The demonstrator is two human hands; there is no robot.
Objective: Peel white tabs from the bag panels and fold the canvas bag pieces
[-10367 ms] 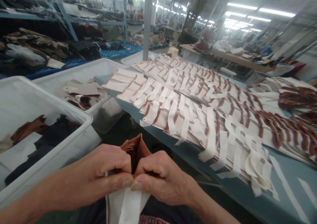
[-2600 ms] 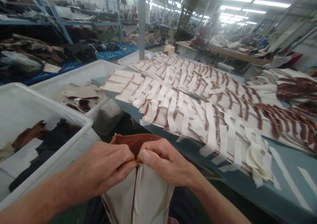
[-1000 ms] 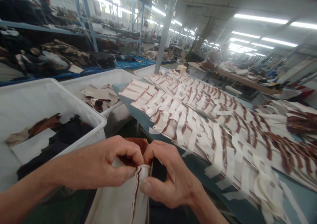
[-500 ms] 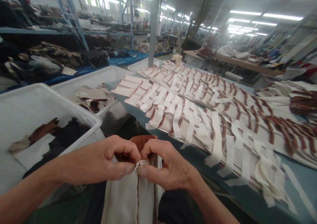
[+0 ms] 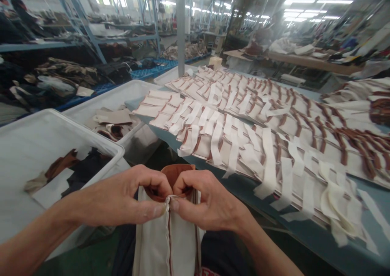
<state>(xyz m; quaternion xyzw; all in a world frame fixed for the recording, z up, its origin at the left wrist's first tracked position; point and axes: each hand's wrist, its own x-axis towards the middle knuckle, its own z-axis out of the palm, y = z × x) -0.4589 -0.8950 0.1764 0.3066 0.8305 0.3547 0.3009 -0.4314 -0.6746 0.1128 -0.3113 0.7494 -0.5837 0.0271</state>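
Upright in front of me is a sewn cream fabric piece (image 5: 183,243), tube-like, with a brown inside showing at its open top and a seam running down its front. My left hand (image 5: 134,198) pinches the top edge just left of that seam, thumb outside and fingers curled over the rim. My right hand (image 5: 207,203) grips the same edge just right of the seam in the same way. Both thumbs almost meet at the seam's upper end. The piece's lower end runs out of view over dark clothing.
To the right, a blue-green table (image 5: 304,243) bears rows of cream, brown-edged pieces (image 5: 201,146) with white strips (image 5: 269,162) on them. White bins (image 5: 118,150) with fabric scraps stand at left. A post (image 5: 180,32) rises behind; people sit far back left.
The view has turned slightly, and the background has shifted. Both hands keep their pinch at the top of the seam; the fabric piece stands a little straighter.
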